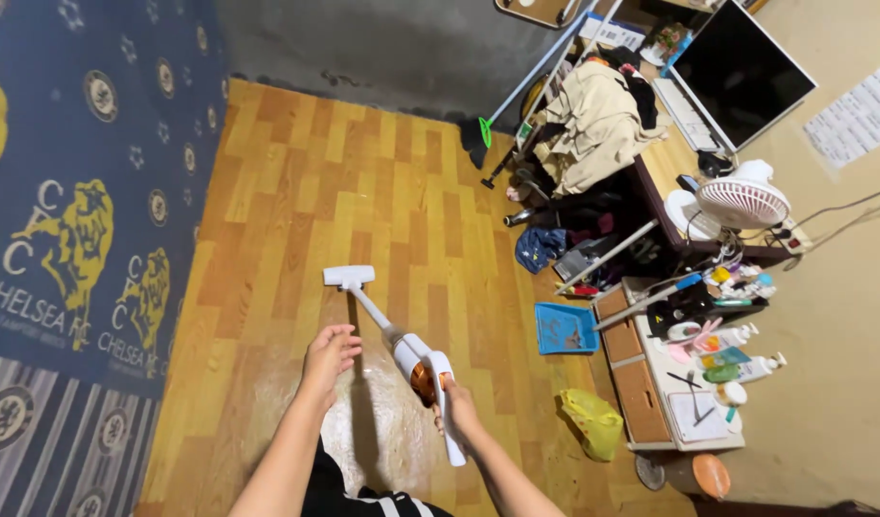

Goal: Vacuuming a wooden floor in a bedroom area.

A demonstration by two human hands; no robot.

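A white stick vacuum cleaner with an orange dust cup slants down to the wooden floor. Its flat white nozzle head rests on the boards near the middle of the room. My right hand grips the vacuum's handle low in the view. My left hand hovers just left of the vacuum's tube, fingers loosely curled and holding nothing.
A blue patterned bedspread fills the left side. On the right stand a cluttered desk with a monitor, a white fan, a low cabinet with bottles, a blue dustpan, a yellow bag and piled clothes.
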